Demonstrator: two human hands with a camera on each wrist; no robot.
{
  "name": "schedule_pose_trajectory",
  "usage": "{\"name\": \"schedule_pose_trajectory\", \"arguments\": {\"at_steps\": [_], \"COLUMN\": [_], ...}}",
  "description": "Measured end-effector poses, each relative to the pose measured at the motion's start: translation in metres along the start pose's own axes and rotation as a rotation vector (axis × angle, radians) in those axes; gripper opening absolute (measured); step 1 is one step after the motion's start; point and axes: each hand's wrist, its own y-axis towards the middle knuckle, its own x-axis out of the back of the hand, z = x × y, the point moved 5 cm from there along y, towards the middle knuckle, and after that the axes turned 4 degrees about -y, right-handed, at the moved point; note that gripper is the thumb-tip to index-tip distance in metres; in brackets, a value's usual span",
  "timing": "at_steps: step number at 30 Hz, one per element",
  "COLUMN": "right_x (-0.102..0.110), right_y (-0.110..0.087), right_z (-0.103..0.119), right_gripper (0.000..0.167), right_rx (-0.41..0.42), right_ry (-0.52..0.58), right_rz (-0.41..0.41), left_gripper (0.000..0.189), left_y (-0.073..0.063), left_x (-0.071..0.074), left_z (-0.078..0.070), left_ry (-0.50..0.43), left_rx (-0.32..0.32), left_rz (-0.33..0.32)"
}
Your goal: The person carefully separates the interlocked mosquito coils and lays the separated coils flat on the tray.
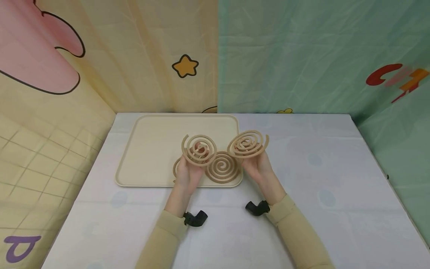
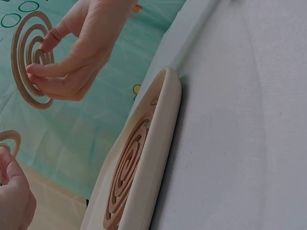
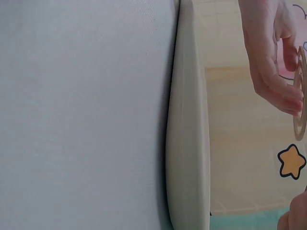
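My left hand (image 1: 189,175) holds a tan mosquito coil (image 1: 211,144) from below, fingertips at the middle of its spiral. A second mosquito coil (image 1: 235,151) is pinched near its centre by my right hand (image 1: 258,168), tilted and raised by the tray's right edge; the left wrist view shows thumb and fingers of the right hand (image 2: 79,57) meeting there. Between the hands, another coil (image 1: 222,178) lies flat in the front right corner of the cream tray (image 1: 151,149). One more coil (image 1: 175,168) in the tray is mostly hidden behind my left hand.
The tray rests on a white-covered table (image 1: 322,160), towards its back left. Patterned curtains (image 1: 285,56) hang behind and at both sides. Black wrist mounts (image 1: 198,219) sit at both sleeve cuffs, over the table's front part.
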Motion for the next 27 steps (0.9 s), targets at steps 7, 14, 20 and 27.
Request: {"name": "schedule_pose_trajectory", "arguments": {"at_steps": [7,14,20,27], "right_x": [0.004,0.016,0.02,0.021], "right_y": [0.009,0.015,0.013,0.014], "right_z": [-0.005,-0.011,-0.017,-0.018], "right_gripper": [0.037,0.044,0.048,0.042], "right_rx": [-0.099,-0.18,-0.209,-0.197], "right_ry": [0.118,0.131,0.149,0.131], "right_rz": [0.006,-0.117,-0.158,-0.17], "left_gripper": [0.065,0.054,0.051,0.052], "left_y": [0.007,0.034,0.052,0.058], "left_x": [0.012,0.032,0.037,0.042], "left_z": [-0.023,-0.049,-0.056,-0.052], "left_ry": [0.013,0.111,0.279,0.272], "left_rx": [0.019,0.118,0.211,0.281], "left_rz": [-0.123,-0.252,-0.274,-0.375]}}
